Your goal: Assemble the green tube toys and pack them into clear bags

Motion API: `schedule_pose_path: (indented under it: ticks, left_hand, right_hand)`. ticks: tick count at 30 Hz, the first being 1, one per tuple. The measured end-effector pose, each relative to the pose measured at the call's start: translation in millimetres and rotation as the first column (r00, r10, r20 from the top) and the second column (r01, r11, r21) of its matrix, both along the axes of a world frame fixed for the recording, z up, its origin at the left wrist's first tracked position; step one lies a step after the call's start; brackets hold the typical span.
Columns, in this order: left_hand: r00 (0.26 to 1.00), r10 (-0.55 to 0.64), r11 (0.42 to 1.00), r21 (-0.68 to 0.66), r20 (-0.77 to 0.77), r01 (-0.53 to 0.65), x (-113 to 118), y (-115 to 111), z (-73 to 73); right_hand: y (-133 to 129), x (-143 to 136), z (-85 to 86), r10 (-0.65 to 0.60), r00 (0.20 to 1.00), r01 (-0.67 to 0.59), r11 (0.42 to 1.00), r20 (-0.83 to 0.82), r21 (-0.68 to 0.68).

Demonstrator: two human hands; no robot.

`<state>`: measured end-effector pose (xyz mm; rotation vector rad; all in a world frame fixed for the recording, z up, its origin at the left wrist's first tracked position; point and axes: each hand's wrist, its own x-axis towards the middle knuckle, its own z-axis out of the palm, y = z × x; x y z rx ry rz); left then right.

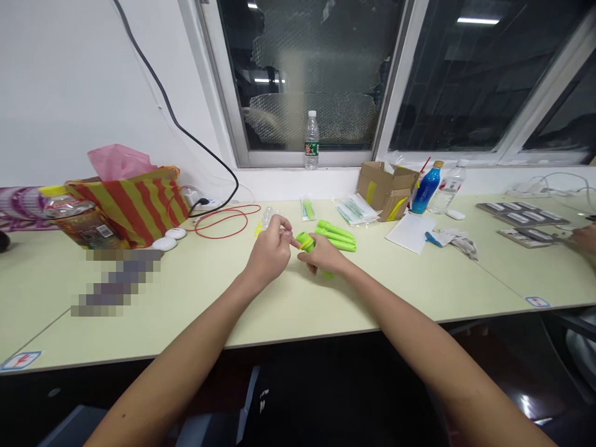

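My right hand (322, 253) is wrapped around a bright green plastic tube (305, 239), its threaded end facing up and to the left. Around the neck of that tube sits a thin yellow ring (306, 245). My left hand (274, 246) is closed, with one finger reaching out to the ring's edge; its palm side is partly hidden. Just behind my right hand lie several more green tubes (336, 234) side by side. Past my left hand are small yellow rings (258, 229) and a clear plastic bag or piece (269, 216).
Bagged green items (308, 210) and clear packets (356, 209) lie farther back by a cardboard box (387, 186). White paper (410, 233), a glove (451, 240) and bottles (427, 188) are to the right. A red cable (223, 236) and striped tissue box (139, 205) are left. Another person's hand (584, 239) shows far right.
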<state>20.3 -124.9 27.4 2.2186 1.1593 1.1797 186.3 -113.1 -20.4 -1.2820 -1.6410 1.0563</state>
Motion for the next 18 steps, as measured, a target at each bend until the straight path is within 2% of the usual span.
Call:
schedule_pose_path:
  ticks: [5, 8, 10, 12, 15, 18]
  left_hand:
    - [0.993, 0.008, 0.997, -0.074, 0.121, 0.001, -1.0, 11.7, -3.5]
    - [0.986, 0.044, 0.99, -0.136, 0.163, -0.022, -3.5, 20.8, -10.8]
    - [0.983, 0.038, 0.983, -0.182, 0.181, -0.004, -5.0, 26.1, -15.6]
    - [0.965, -0.019, 0.977, -0.202, 0.263, 0.074, -5.1, 29.3, -18.5]
    - [0.908, -0.167, 0.954, -0.169, 0.384, 0.247, -2.0, 28.9, -19.0]
    - [0.87, -0.281, 0.922, -0.136, 0.405, 0.362, 2.1, 26.9, -20.1]
  right_hand:
    - [0.8, -1.9, -0.6, 0.013, 0.986, -0.002, 0.998, -0.166, 0.067]
    - [1.3, 4.2, 4.5, 0.023, 0.929, 0.021, 0.993, -0.369, 0.114]
    - [0.2, 9.7, 8.7, 0.075, 0.894, -0.027, 0.993, -0.441, 0.113]
    - [-2.6, 13.7, 12.3, 0.145, 0.888, -0.124, 0.989, -0.436, 0.076]
    - [-7.8, 14.5, 15.5, 0.234, 0.868, -0.26, 0.966, -0.437, 0.001]
    - [-9.3, 12.1, 15.8, 0.264, 0.818, -0.341, 0.938, -0.511, -0.06]
